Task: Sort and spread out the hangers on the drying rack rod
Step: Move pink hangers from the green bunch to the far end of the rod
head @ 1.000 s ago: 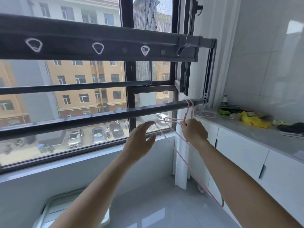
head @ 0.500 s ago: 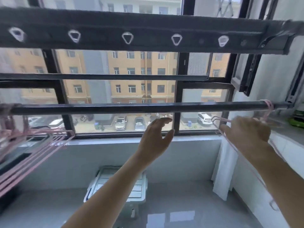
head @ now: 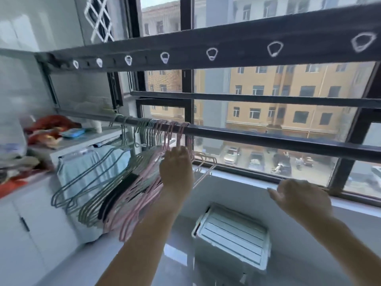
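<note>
Hangers (head: 115,188) crowd the rod (head: 257,139) by the window (head: 288,96).

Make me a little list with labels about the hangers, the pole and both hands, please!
pole: dark rod running across in front of the window
hangers: pink hangers and green hangers bunched at the rod's left end
rest of pole: bare
left hand: left hand among the pink hangers, just under their hooks; grip unclear
right hand: right hand open, holding nothing, below the rod
on floor: white crate
</note>
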Demonstrator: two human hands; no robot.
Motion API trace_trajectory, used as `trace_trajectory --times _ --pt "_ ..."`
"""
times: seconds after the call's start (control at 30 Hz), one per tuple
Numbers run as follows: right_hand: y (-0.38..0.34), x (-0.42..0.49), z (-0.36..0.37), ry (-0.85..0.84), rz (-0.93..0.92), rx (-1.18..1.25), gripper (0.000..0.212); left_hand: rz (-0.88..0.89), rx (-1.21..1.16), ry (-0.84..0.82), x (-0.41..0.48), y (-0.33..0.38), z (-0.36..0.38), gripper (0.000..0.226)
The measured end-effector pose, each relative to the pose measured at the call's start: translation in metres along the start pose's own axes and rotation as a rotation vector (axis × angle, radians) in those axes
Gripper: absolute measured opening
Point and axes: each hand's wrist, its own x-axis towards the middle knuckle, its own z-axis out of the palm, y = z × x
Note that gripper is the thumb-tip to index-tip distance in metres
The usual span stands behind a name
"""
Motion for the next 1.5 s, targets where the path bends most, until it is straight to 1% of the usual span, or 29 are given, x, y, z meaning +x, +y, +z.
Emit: trace_trajectory --times 0.07,0.13,0.23,0.33,0.47,0.63,0.83,0.9,0.97,1.0,1.07,1.13,1.17,1.2,1.23,1.33,1.37,1.4,1.5 --pt "-0.018 0.003 0.000 -0.016 -0.035 0.024 0.038 0.000 -0.003 -0.024 0.000 -0.006 0.002 0.027" --pt "-0.028 0.006 0.001 -0.004 -0.063 0.020 0.037 0.002 0.002 -0.012 0.004 -0.009 0.001 0.028" --pt "-0.032 0.005 0.002 0.028 -0.104 0.003 0.038 0.022 0.057 -0.013 0.009 -0.011 -0.005 0.021" --pt "-0.031 0.002 0.008 0.035 -0.101 -0.031 0.038 0.044 0.019 -0.015 0.019 -0.007 -0.007 0.016" --pt "-0.025 -0.002 0.012 0.015 -0.075 -0.036 0.039 0.113 -0.027 -0.007 0.036 0.019 -0.008 0.018" --pt "-0.013 -0.009 0.012 -0.015 -0.022 -0.058 0.040 0.183 -0.070 -0.099 0.033 0.057 0.005 0.022" --pt "0.021 -0.019 0.017 -0.023 0.113 -0.008 0.041 0.403 -0.193 -0.231 -0.006 0.097 0.043 0.023" --pt "0.037 -0.023 0.022 -0.015 0.146 0.073 0.047 0.473 -0.276 -0.269 -0.020 0.112 0.052 0.020" --pt "0.053 -0.029 0.027 -0.015 0.163 0.150 0.058 0.536 -0.409 -0.268 -0.029 0.125 0.058 0.014" --pt "0.062 -0.032 0.028 -0.012 0.173 0.181 0.064 0.561 -0.482 -0.258 -0.032 0.133 0.059 0.014" --pt "0.075 -0.041 0.026 -0.023 0.209 0.241 0.082 0.596 -0.644 -0.252 -0.037 0.147 0.058 0.013" --pt "0.087 -0.050 0.024 -0.024 0.223 0.291 0.107 0.619 -0.783 -0.275 -0.040 0.160 0.053 0.011" --pt "0.092 -0.056 0.022 -0.004 0.221 0.312 0.111 0.622 -0.845 -0.293 -0.041 0.167 0.051 0.011" --pt "0.096 -0.061 0.018 0.028 0.225 0.341 0.108 0.621 -0.903 -0.319 -0.043 0.174 0.050 0.010" --pt "0.099 -0.066 0.012 0.059 0.237 0.373 0.098 0.617 -0.959 -0.346 -0.045 0.181 0.050 0.009" --pt "0.108 -0.079 -0.006 0.116 0.249 0.395 0.044 0.632 -1.070 -0.441 -0.055 0.200 0.051 0.010" --pt "0.111 -0.084 -0.011 0.132 0.257 0.376 0.033 0.652 -1.106 -0.478 -0.059 0.206 0.052 0.013" --pt "0.114 -0.088 -0.016 0.148 0.264 0.354 0.028 0.676 -1.141 -0.507 -0.064 0.212 0.051 0.017" --pt "0.127 -0.101 -0.029 0.170 0.326 0.304 0.025 0.753 -1.215 -0.519 -0.076 0.231 0.045 0.028"
